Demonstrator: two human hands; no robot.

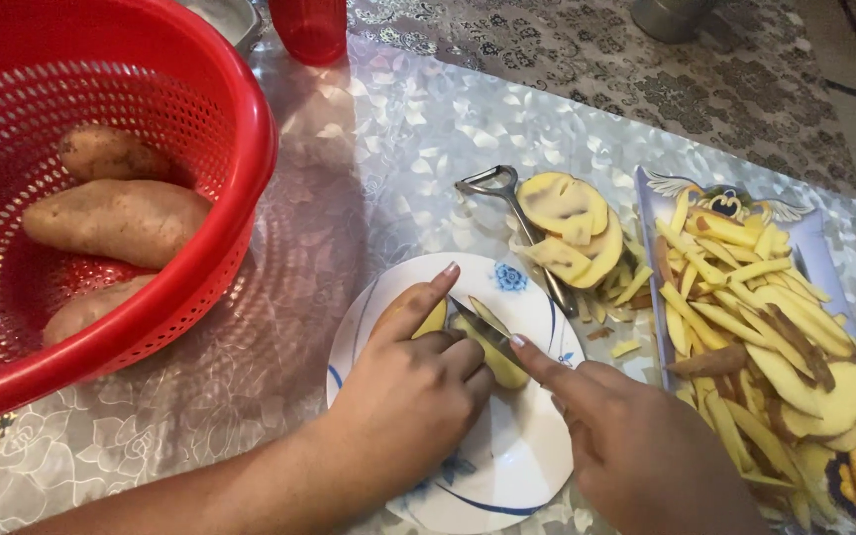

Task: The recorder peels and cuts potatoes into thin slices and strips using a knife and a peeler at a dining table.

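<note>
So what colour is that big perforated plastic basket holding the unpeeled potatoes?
The perforated plastic basket is bright red, seen in the head view.

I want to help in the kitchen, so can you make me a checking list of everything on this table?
Surface: table under a shiny flower-patterned cover.
Job's things: peeled potato piece on a white plate, knife blade across it.
Clutter: red basket with three unpeeled potatoes; peeler; potato slices; tray heaped with potato sticks and peels; red cup.
Grippers: left hand steadies the potato piece; right hand grips the knife, forefinger along the blade.
Cables: nothing seen.
Surroundings: patterned carpet, metal pot.
</note>
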